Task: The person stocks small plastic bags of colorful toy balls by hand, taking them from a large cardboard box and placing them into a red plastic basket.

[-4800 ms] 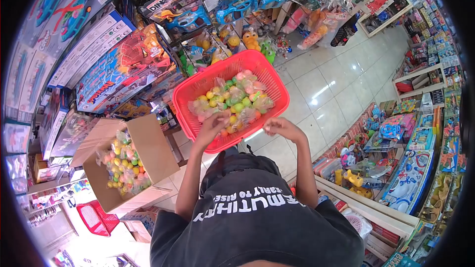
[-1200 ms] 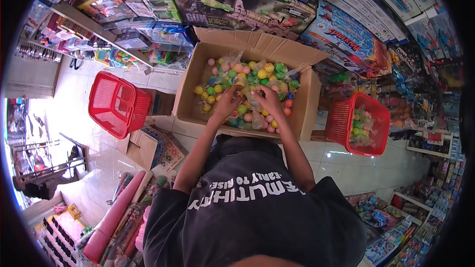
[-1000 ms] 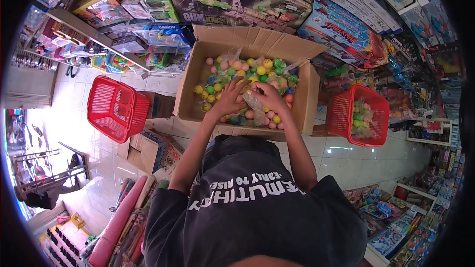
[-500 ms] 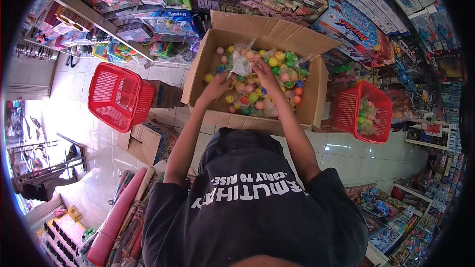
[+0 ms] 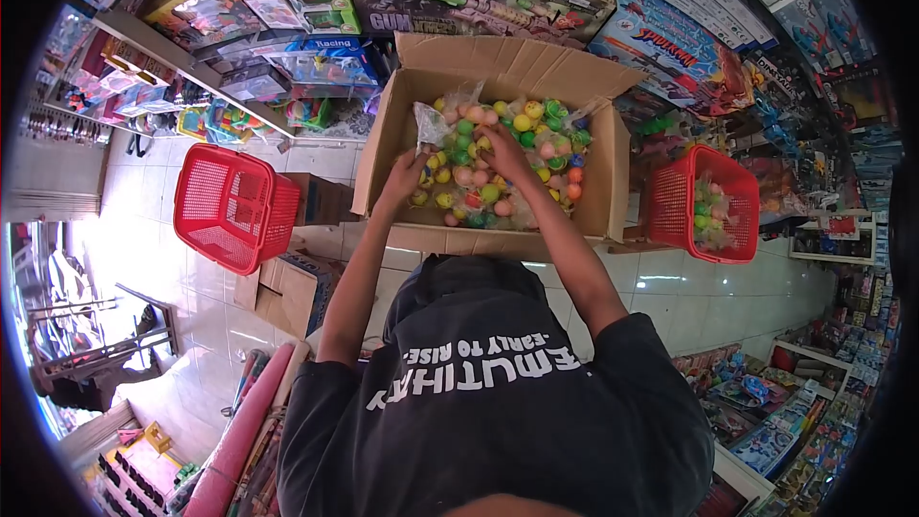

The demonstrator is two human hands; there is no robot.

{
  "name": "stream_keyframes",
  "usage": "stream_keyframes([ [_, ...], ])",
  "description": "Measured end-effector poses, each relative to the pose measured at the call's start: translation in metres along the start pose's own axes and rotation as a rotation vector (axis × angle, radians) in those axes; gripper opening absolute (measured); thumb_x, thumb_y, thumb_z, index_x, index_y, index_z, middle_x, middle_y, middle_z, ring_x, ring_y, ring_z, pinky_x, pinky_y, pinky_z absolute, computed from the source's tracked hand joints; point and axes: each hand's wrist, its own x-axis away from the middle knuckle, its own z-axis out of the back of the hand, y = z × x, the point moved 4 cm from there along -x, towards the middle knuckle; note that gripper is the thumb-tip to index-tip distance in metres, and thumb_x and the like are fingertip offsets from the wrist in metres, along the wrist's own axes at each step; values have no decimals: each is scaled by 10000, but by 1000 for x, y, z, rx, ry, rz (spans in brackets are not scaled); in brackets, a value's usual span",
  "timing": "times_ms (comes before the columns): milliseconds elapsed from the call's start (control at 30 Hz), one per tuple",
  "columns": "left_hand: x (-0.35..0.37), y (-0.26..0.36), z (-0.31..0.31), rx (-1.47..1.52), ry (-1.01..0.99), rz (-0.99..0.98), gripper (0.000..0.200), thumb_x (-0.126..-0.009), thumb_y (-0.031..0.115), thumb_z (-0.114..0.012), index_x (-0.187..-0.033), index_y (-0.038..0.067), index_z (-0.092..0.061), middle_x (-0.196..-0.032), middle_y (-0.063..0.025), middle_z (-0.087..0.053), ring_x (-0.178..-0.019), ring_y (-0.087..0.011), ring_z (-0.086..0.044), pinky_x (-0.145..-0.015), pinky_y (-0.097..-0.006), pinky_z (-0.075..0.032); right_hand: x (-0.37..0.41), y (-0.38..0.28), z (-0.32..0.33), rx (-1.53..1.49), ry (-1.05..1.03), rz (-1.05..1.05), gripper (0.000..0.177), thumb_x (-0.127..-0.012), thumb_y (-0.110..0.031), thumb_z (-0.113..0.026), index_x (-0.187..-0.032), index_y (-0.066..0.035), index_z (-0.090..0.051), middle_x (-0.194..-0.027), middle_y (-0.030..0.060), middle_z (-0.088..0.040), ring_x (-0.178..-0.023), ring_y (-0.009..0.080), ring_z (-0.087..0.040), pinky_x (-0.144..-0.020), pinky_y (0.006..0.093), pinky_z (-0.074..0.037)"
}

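A large open cardboard box [image 5: 515, 64] holds many colourful small balls [image 5: 488, 193], some in clear plastic bags. Over the left part of the box, my left hand [image 5: 409, 175] is closed on the lower end of a clear plastic bag [image 5: 431, 124], which stands up above its fingers. My right hand [image 5: 505, 153] reaches into the balls near the middle of the box, its fingers curled on something I cannot make out. Green and yellow balls lie right beside its fingertips.
An empty-looking red basket [image 5: 236, 208] stands left of the box. Another red basket [image 5: 704, 203], with bagged balls inside, is at the right. Boxed toys [image 5: 479, 2] line the shelf behind. A flattened carton [image 5: 287, 292] lies on the tiled floor.
My left hand has moved slightly left with the clear bag, away from my right hand. My right hand has gone slightly down among the balls. The view has shifted a little.
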Motion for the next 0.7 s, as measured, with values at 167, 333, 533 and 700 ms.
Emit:
stream_keyframes([
  [167,6,12,0,9,30,16,330,-939,287,-422,-1016,11,-586,-922,-40,-599,-890,-109,-515,-813,-262,-404,2,-5,19,-297,46,-4,455,-748,-135,-631,-1150,-92,-424,-1065,115,-507,-957,250,-517,-816,343,-417],
  [333,10,25,-12,106,0,48,358,-934,318,-427,-1070,20,-571,-937,-81,-604,-931,-133,-523,-841,-271,-392,18,-12,32,-653,-12,-306,418,-773,-116,-561,-1163,-79,-413,-1056,65,-501,-905,130,-477,-780,280,-410],
  [533,16,26,-41,201,-99,158,399,-930,342,-432,-1190,50,-510,-1101,-54,-538,-1015,-124,-475,-851,-266,-397,49,-32,40,-1208,-93,-437,403,-757,-88,-425,-1154,-39,-478,-1091,35,-492,-990,118,-479,-848,244,-389],
  [700,34,76,-72,641,-334,414,484,-908,324,-477,-1314,95,-345,-1135,-50,-496,-964,-128,-518,-628,-258,-505,74,-31,46,-1068,-101,-387,384,-752,-52,-505,-1134,-29,-481,-1082,24,-492,-1022,112,-474,-870,234,-383],
])
